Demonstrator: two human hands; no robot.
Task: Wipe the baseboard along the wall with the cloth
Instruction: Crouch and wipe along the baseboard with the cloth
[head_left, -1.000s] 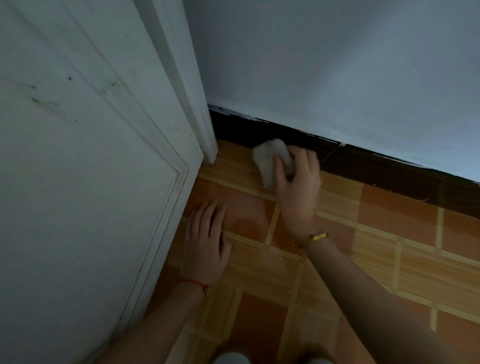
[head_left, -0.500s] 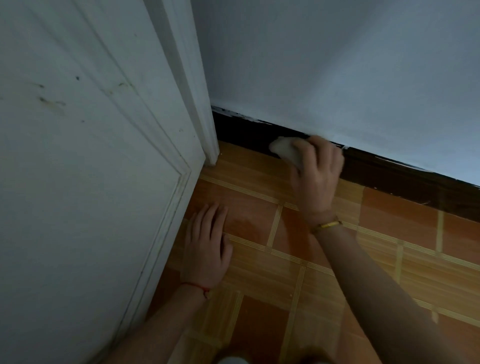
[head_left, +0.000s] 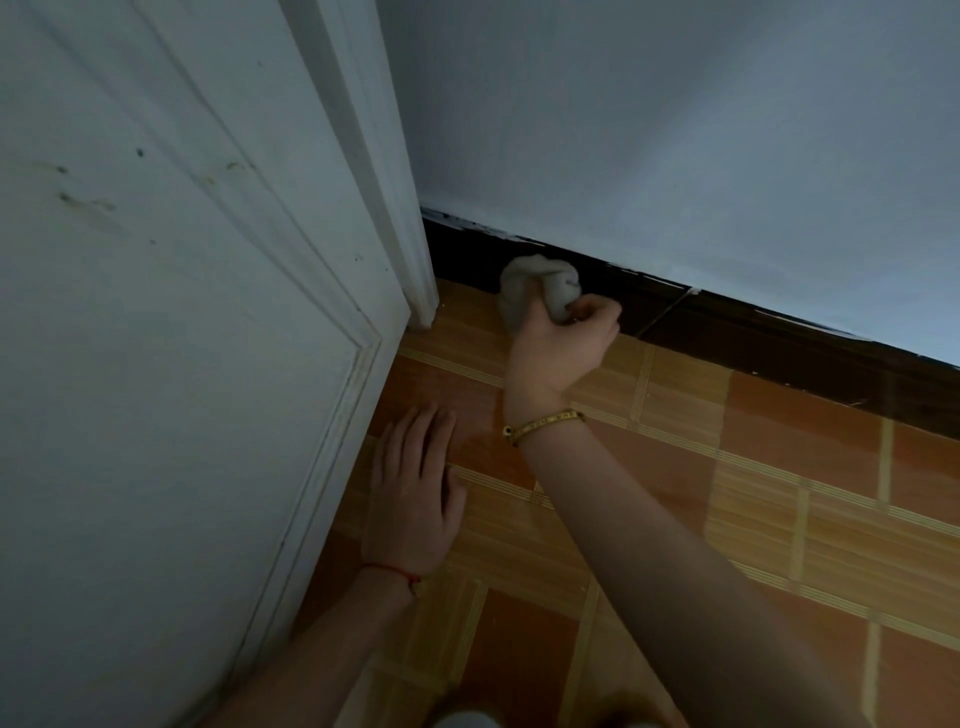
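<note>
A dark brown baseboard (head_left: 753, 338) runs along the foot of the pale wall (head_left: 675, 130), from the door frame out to the right. My right hand (head_left: 561, 343) grips a bunched white cloth (head_left: 530, 286) and presses it against the baseboard close to the door frame. A gold bracelet circles that wrist. My left hand (head_left: 415, 499) lies flat on the floor tiles (head_left: 779, 493) beside the door, fingers spread, holding nothing. A red string is tied around its wrist.
A white panelled door (head_left: 156, 364) fills the left side, with its frame (head_left: 395, 208) meeting the baseboard at the corner. A thin pale scratch or wire (head_left: 667, 309) crosses the baseboard just right of the cloth. Orange and striped tiles stretch to the right.
My right hand has carried the cloth left along the baseboard toward the door frame after a sweep to the right. The left hand has stayed planted on the floor.
</note>
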